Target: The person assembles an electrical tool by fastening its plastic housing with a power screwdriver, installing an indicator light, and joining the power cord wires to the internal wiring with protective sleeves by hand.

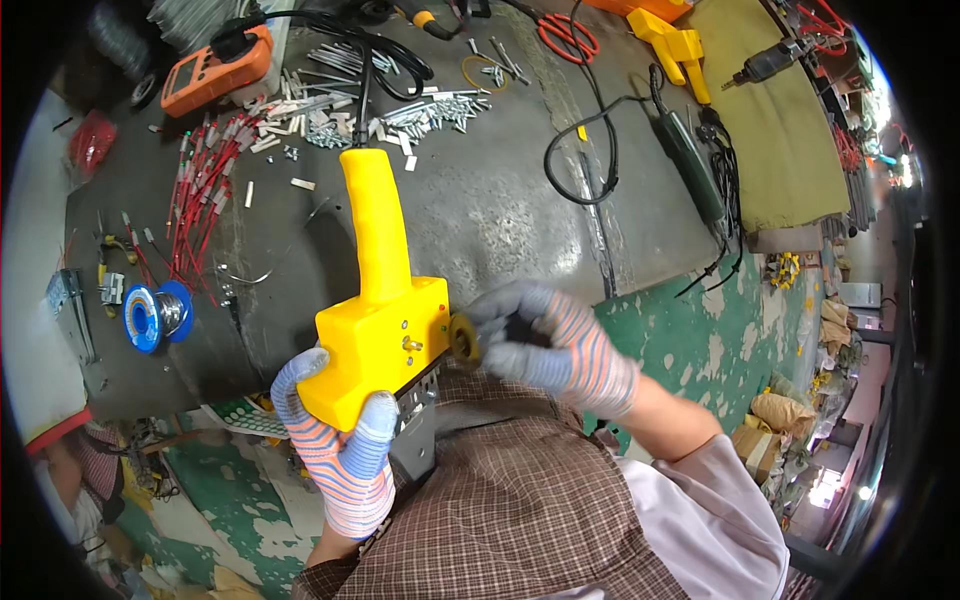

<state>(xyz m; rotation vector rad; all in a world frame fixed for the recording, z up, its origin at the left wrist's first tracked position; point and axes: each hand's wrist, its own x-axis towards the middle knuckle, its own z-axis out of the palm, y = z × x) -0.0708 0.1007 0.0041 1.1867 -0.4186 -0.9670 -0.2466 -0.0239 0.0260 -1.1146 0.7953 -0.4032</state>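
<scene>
A yellow plastic tool housing (372, 352) with a long handle is held over the near edge of the workbench, its handle pointing away from me. My left hand (345, 455), in a striped glove with blue-grey fingertips, grips the housing's near end between thumb and fingers. A small metal shaft (411, 345) sticks out of the housing's face between two screws. At the housing's right side, my gloved right hand (565, 345) pinches a dark round knob (464, 341) with a brownish face. The knob is apart from the shaft. A grey metal plate (413, 445) shows beneath the housing.
A black cable (364, 100) runs from the handle's far end. Loose screws (440, 112), red wires (205, 180), an orange meter (217, 72) and a solder spool (155, 316) lie on the left. Rightward are a dark green cylindrical tool (690, 165), yellow housing parts (668, 48) and an electric screwdriver (768, 64).
</scene>
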